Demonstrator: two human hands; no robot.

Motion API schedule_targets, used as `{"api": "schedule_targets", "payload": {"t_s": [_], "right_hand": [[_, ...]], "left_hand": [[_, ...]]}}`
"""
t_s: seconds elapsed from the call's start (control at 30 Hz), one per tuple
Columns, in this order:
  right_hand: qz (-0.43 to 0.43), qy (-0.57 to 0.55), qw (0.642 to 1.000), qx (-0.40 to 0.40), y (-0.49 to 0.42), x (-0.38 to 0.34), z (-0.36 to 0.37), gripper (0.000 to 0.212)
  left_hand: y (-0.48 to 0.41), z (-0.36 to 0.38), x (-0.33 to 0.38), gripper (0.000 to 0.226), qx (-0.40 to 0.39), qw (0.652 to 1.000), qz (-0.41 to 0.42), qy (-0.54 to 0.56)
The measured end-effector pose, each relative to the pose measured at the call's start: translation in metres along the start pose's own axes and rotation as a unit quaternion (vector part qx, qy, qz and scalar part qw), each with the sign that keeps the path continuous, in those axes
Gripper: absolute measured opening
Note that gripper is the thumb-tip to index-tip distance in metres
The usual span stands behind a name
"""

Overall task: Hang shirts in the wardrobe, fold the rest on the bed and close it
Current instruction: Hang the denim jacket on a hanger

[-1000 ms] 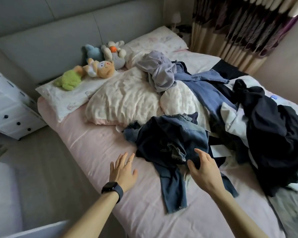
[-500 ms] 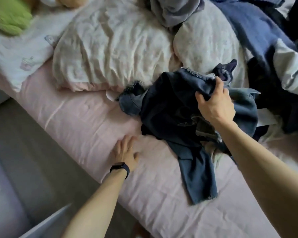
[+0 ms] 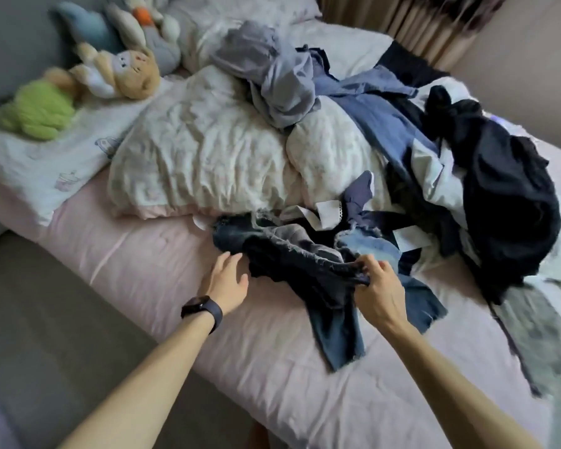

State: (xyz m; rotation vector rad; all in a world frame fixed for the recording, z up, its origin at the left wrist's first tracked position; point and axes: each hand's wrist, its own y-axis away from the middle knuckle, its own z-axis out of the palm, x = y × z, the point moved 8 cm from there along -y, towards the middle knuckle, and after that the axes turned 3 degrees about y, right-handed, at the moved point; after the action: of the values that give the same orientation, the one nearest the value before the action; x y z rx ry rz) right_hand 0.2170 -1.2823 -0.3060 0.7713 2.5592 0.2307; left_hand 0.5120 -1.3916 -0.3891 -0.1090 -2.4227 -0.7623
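Pinching a fold of the dark denim garment (image 3: pixel 308 273), the right hand (image 3: pixel 378 286) is seen with fingers curled and clamped on the cloth, forearm stretched forward. The left hand (image 3: pixel 227 281) is held palm down at the garment's 9 o'clock edge — fingers straight, slightly apart, gripping nothing. The denim is spread on the pink bed (image 3: pixel 136 264). White tags (image 3: pixel 329 215) are seen at its 12 o'clock — no writing can be read.

place: home bedroom | evidence: bed (image 3: pixel 149 270) with pillows (image 3: pixel 201 157), stuffed toys (image 3: pixel 117 72), curtain (image 3: pixel 434 30)
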Motion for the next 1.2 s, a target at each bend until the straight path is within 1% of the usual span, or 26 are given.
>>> {"api": "schedule_targets", "payload": {"t_s": [0.03, 0.1, 0.13, 0.17, 0.23, 0.3, 0.37, 0.4, 0.43, 0.5, 0.53, 0.6, 0.67, 0.7, 0.77, 0.8, 0.9, 0.97, 1.0, 1.07, 1.1, 1.17, 1.2], "right_hand": [[-0.013, -0.025, 1.000, -0.001, 0.015, -0.004, -0.011, 0.039], [-0.037, -0.093, 0.995, -0.004, 0.043, -0.010, -0.030, 0.022], [-0.051, -0.121, 0.991, -0.008, 0.058, -0.015, -0.039, 0.020], [-0.058, -0.135, 0.989, -0.006, 0.069, -0.018, -0.045, 0.027], [-0.075, -0.150, 0.985, 0.032, 0.089, -0.025, -0.065, 0.043], [-0.119, -0.171, 0.975, 0.082, 0.107, -0.037, -0.090, 0.046], [-0.177, -0.194, 0.959, 0.108, 0.119, -0.053, -0.118, 0.054], [-0.202, -0.206, 0.951, 0.116, 0.124, -0.059, -0.133, 0.056], [-0.226, -0.220, 0.941, 0.121, 0.129, -0.064, -0.153, 0.053], [-0.271, -0.260, 0.919, 0.121, 0.137, -0.075, -0.192, 0.039], [-0.293, -0.274, 0.909, 0.116, 0.140, -0.082, -0.211, 0.040], [-0.330, -0.278, 0.895, 0.112, 0.145, -0.101, -0.246, 0.048], [-0.373, -0.278, 0.879, 0.102, 0.156, -0.123, -0.273, 0.050], [-0.405, -0.270, 0.869, 0.089, 0.167, -0.140, -0.287, 0.050], [-0.425, -0.266, 0.863, 0.064, 0.168, -0.162, -0.298, 0.041], [-0.447, -0.270, 0.852, 0.049, 0.180, -0.177, -0.309, 0.034], [-0.477, -0.285, 0.832, 0.008, 0.194, -0.212, -0.330, 0.023], [-0.500, -0.270, 0.823, -0.002, 0.213, -0.240, -0.343, 0.020], [-0.513, -0.259, 0.818, -0.008, 0.223, -0.253, -0.346, 0.020], [-0.532, -0.237, 0.812, -0.022, 0.244, -0.276, -0.347, 0.025], [-0.548, -0.228, 0.805, -0.026, 0.258, -0.288, -0.345, 0.030], [-0.573, -0.210, 0.792, -0.031, 0.279, -0.305, -0.336, 0.039], [-0.589, -0.199, 0.783, -0.023, 0.291, -0.314, -0.331, 0.042]], "left_hand": [[0.009, -0.014, 0.029, 0.053, 0.011, 0.999, 0.030, 0.014], [0.031, -0.037, 0.086, 0.049, 0.035, 0.995, 0.094, 0.022], [0.046, -0.046, 0.115, 0.047, 0.046, 0.990, 0.130, 0.021], [0.058, -0.052, 0.140, 0.045, 0.052, 0.985, 0.162, 0.019], [0.085, -0.053, 0.183, 0.044, 0.047, 0.974, 0.221, -0.009], [0.114, -0.039, 0.213, 0.047, 0.003, 0.962, 0.267, -0.060], [0.140, -0.027, 0.230, 0.052, -0.048, 0.952, 0.288, -0.093], [0.154, -0.025, 0.237, 0.054, -0.059, 0.949, 0.296, -0.090], [0.167, -0.029, 0.244, 0.054, -0.056, 0.949, 0.303, -0.072], [0.194, -0.048, 0.256, 0.046, -0.038, 0.952, 0.303, -0.010], [0.204, -0.063, 0.263, 0.040, -0.022, 0.954, 0.298, 0.017], [0.220, -0.092, 0.276, 0.028, -0.002, 0.956, 0.281, 0.078], [0.238, -0.122, 0.286, 0.025, 0.040, 0.953, 0.274, 0.123], [0.257, -0.142, 0.293, 0.027, 0.078, 0.948, 0.284, 0.121], [0.271, -0.164, 0.304, 0.035, 0.107, 0.940, 0.305, 0.110], [0.290, -0.180, 0.306, 0.037, 0.135, 0.933, 0.314, 0.109], [0.331, -0.218, 0.306, 0.034, 0.157, 0.917, 0.326, 0.166], [0.360, -0.241, 0.299, 0.033, 0.171, 0.910, 0.323, 0.196], [0.373, -0.251, 0.292, 0.034, 0.190, 0.909, 0.316, 0.196], [0.397, -0.267, 0.276, 0.036, 0.248, 0.909, 0.298, 0.154], [0.413, -0.276, 0.264, 0.032, 0.295, 0.906, 0.282, 0.116], [0.441, -0.292, 0.242, 0.017, 0.394, 0.888, 0.236, 0.034], [0.457, -0.299, 0.230, 0.018, 0.433, 0.876, 0.212, 0.004]]}}
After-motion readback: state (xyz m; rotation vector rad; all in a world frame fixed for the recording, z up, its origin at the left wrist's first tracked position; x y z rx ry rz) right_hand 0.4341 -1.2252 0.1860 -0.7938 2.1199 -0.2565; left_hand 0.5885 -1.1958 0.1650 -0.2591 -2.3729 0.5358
